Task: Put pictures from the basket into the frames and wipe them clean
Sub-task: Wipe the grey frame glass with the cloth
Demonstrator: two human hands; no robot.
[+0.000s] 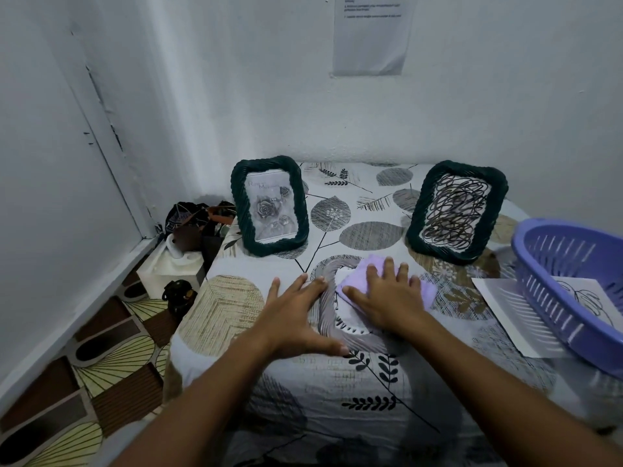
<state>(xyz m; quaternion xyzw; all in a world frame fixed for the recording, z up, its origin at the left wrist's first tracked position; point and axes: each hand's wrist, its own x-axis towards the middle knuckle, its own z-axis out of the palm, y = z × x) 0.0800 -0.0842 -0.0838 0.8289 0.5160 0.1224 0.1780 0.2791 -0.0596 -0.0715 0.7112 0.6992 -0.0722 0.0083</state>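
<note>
Two dark green frames [269, 205] already stand filled behind the grey frame [325, 298]; there, flat left hand [296, 315] steadies, flat right hand [387, 298] presses the lilac cloth [426, 291]. Basket [573, 281] at its right still keeps one picture [586, 294].

Single head-worn wide-angle view, looking forward and down over the near edge of the leaf-patterned cloth-covered table [337, 392] toward the white back wall [472, 96]; close range, forearms entering from the bottom edge.
</note>
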